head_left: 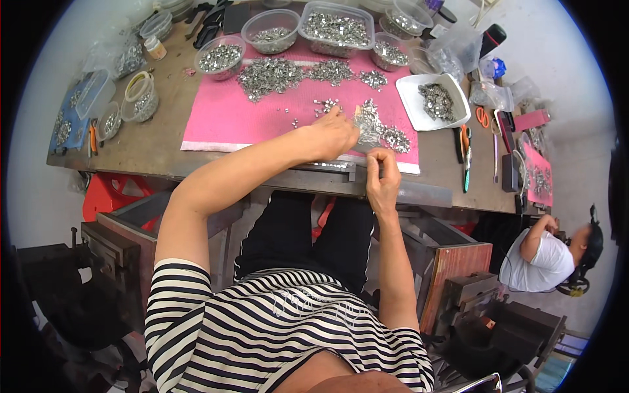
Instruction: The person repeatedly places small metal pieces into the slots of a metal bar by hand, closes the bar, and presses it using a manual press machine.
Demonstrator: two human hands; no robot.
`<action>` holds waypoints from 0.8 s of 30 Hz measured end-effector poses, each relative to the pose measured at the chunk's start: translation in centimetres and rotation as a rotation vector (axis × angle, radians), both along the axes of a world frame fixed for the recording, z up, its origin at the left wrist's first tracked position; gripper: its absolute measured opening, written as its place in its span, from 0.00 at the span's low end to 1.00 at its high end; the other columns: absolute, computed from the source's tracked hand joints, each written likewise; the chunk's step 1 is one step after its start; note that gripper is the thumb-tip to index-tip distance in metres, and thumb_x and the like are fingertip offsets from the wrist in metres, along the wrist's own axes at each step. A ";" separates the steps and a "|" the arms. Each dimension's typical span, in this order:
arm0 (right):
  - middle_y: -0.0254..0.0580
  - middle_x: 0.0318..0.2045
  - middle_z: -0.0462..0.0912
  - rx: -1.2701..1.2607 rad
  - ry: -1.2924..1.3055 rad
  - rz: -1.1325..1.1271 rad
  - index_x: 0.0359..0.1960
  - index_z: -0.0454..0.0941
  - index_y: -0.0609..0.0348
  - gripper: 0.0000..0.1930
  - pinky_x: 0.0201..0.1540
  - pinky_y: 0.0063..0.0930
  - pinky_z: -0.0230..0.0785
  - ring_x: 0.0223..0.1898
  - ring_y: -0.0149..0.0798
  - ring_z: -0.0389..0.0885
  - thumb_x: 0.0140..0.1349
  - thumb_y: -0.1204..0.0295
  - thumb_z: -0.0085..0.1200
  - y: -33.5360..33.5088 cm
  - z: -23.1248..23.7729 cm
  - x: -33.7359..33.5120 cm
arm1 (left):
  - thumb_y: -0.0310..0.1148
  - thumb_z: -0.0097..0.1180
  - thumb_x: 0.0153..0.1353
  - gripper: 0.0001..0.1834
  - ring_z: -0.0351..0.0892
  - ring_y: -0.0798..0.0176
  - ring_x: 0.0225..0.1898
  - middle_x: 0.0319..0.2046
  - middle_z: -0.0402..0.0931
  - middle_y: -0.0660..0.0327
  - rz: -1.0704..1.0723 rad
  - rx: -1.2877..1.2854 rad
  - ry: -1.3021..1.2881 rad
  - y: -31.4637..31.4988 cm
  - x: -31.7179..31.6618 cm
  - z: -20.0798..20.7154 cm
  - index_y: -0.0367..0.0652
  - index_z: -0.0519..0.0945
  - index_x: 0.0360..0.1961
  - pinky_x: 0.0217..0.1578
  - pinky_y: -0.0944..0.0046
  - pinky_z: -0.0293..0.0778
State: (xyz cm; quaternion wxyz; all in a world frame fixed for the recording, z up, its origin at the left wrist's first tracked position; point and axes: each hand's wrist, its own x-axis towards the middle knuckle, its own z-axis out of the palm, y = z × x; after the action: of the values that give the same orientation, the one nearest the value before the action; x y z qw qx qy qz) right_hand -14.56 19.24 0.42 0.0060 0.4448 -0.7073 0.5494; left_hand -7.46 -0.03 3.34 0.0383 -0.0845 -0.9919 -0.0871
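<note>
My left hand [333, 134] reaches across the pink mat [216, 118], fingers bent together at a small scatter of shiny metal pieces [325, 106]. Whatever its fingertips hold is too small to make out. My right hand [384, 175] is closed near the table's front edge, thumb against fingers; anything between them is hidden. Just beyond it lie a pile of thin silvery pieces [368, 124] and a rounder heap of small metal parts [396, 139]. Along the front edge, partly under my left wrist, runs a metal bar [337, 166] with a row of small shiny pieces.
Plastic tubs [221, 57] of metal pieces line the mat's far side, with loose heaps [270, 77] before them. At right are a white tray [415, 108] of parts, orange-handled pliers [466, 141] and a phone [505, 131]. Another person [540, 259] sits far right.
</note>
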 end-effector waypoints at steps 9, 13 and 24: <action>0.47 0.37 0.79 0.058 -0.033 0.147 0.37 0.74 0.63 0.04 0.48 0.38 0.69 0.40 0.49 0.78 0.67 0.78 0.57 -1.3 0.2 3.3 | 0.29 0.58 0.58 0.09 0.80 0.41 0.42 0.36 0.80 0.47 0.055 0.254 0.275 0.3 1.0 -1.6 0.36 0.78 0.39 0.48 0.47 0.72; 0.45 0.37 0.80 0.079 0.001 0.135 0.38 0.75 0.62 0.04 0.50 0.38 0.67 0.41 0.48 0.78 0.67 0.76 0.57 -1.7 -0.3 3.5 | 0.19 0.60 0.53 0.12 0.79 0.47 0.42 0.36 0.78 0.53 0.070 0.507 0.356 0.3 2.7 -1.8 0.37 0.76 0.40 0.46 0.50 0.74; 0.43 0.37 0.81 0.102 0.206 0.088 0.39 0.76 0.61 0.05 0.49 0.39 0.66 0.41 0.47 0.79 0.65 0.77 0.59 -1.8 -0.5 3.6 | 0.20 0.57 0.62 0.12 0.79 0.55 0.39 0.34 0.78 0.56 0.285 0.844 0.478 3.3 8.6 -0.9 0.38 0.80 0.46 0.39 0.57 0.76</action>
State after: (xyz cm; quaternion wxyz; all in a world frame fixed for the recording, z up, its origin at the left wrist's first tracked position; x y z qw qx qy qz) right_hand -10.96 17.42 -0.04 0.0320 0.5291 -0.7097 0.4640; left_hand 1.18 3.28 2.39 0.3065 0.0568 -0.8353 -0.4529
